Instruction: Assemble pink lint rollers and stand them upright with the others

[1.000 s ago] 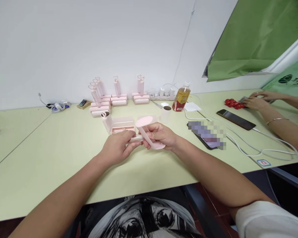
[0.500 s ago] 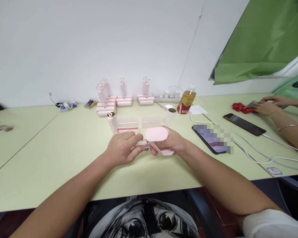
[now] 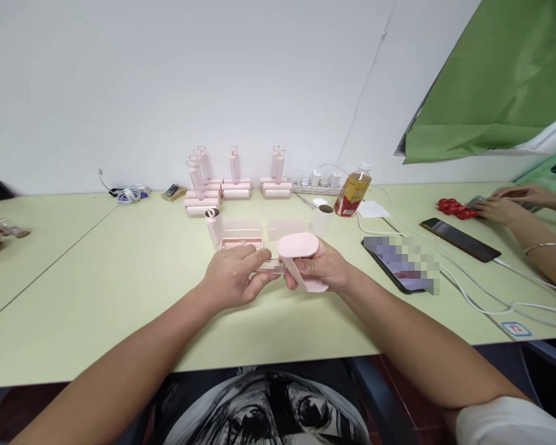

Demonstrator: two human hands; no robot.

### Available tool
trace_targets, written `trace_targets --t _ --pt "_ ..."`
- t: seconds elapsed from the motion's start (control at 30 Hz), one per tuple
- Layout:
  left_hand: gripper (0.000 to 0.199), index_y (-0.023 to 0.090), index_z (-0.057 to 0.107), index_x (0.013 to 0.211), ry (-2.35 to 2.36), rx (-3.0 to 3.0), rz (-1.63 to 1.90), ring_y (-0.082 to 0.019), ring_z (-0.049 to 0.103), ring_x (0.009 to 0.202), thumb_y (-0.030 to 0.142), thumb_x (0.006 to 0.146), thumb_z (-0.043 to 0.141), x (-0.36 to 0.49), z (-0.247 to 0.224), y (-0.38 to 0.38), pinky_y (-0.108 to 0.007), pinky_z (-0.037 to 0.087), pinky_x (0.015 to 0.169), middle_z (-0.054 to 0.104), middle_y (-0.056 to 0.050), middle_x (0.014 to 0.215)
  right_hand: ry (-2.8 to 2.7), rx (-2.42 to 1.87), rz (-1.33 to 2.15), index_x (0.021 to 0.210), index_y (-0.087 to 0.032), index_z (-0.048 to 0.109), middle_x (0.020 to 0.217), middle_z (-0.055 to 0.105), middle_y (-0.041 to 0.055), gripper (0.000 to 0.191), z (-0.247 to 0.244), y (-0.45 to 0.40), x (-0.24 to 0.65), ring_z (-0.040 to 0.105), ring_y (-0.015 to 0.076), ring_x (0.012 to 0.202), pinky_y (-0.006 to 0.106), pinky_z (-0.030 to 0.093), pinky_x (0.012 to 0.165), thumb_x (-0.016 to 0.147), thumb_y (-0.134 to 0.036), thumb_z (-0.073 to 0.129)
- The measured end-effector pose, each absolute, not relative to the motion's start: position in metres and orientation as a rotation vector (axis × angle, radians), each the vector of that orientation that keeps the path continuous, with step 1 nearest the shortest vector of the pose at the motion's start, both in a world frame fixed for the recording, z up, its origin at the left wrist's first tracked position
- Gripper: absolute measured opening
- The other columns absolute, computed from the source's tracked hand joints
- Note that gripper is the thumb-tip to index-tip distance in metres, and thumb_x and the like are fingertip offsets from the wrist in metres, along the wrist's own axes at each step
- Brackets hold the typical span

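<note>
My left hand point(image 3: 235, 276) pinches a clear plastic piece point(image 3: 271, 266) between thumb and fingers. Its right end meets a pink frame with rounded ends point(image 3: 298, 245), which my right hand point(image 3: 327, 266) grips. Just behind my left hand lies an open pink case point(image 3: 241, 243), partly hidden by the hand. A pink cylinder point(image 3: 214, 227) stands at its left, and a pale cylinder point(image 3: 322, 219) with a dark inside stands behind my right hand. Two translucent covers point(image 3: 287, 230) are between the cylinders.
Pink rollers on bases point(image 3: 204, 203) line the wall. A drink bottle point(image 3: 353, 190), a power strip point(image 3: 311, 188), a phone point(image 3: 396, 266) and a dark phone point(image 3: 460, 239) with cables are rightward. Another person's hands point(image 3: 503, 207) are near red items point(image 3: 456, 209); fingers show far left.
The view has shifted slightly, so table items appear farther right. The clear piece shows more between my hands. Another person's fingers have come into view at the far left edge.
</note>
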State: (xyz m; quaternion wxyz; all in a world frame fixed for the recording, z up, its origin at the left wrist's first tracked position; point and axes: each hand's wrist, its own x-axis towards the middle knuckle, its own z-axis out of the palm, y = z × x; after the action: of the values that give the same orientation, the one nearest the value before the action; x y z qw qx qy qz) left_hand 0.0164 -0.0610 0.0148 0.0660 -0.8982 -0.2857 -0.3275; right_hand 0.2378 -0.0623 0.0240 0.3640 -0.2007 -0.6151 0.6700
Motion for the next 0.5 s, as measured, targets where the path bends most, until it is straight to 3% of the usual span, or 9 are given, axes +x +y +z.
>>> trace_targets --t 0.17,0.33,0.43,0.5 --pt "0.031 0.018 0.064 0.103 -1.134 -2.694 -1.276 -0.012 0.057 0.061 0.044 0.093 0.051 -0.005 0.016 -0.044 -0.023 0.044 0.06 0.066 -0.002 0.074 -1.755 -0.385 1.516 0.069 -0.02 0.067 0.052 0.061 0.0012 0.044 0.036 -0.067 0.25 0.058 0.016 0.051 0.038 0.051 0.07 0.072 -0.063 0.074" --pt "0.031 0.017 0.063 0.101 -1.169 -2.65 -1.489 -0.011 0.055 0.059 0.045 0.092 0.053 -0.007 0.015 -0.044 -0.022 0.044 0.058 0.062 0.001 0.068 -2.047 -1.095 0.855 0.083 -0.016 0.071 0.075 0.068 0.0067 0.036 0.045 -0.049 0.276 0.062 0.0197 0.072 0.03 0.046 0.066 0.085 -0.051 0.064" --pt "0.028 0.017 0.064 0.102 -1.023 -2.77 -1.496 -0.011 0.057 0.061 0.042 0.091 0.056 0.0 0.014 -0.049 -0.021 0.045 0.059 0.065 0.0 0.074 -2.289 -1.267 0.752 0.086 -0.018 0.073 0.102 0.073 0.0093 0.032 0.038 -0.033 0.284 0.065 0.0253 0.095 0.033 0.049 0.082 0.084 -0.048 0.063" --pt "0.026 0.017 0.064 0.102 -0.959 -2.813 -1.522 -0.01 0.057 0.061 0.04 0.09 0.058 0.0 0.013 -0.049 -0.021 0.044 0.058 0.066 0.0 0.074 -2.415 -1.292 0.756 0.093 -0.02 0.075 0.127 0.067 0.0099 0.029 0.032 -0.028 0.286 0.061 0.0286 0.114 0.036 0.046 0.095 0.082 -0.044 0.064"
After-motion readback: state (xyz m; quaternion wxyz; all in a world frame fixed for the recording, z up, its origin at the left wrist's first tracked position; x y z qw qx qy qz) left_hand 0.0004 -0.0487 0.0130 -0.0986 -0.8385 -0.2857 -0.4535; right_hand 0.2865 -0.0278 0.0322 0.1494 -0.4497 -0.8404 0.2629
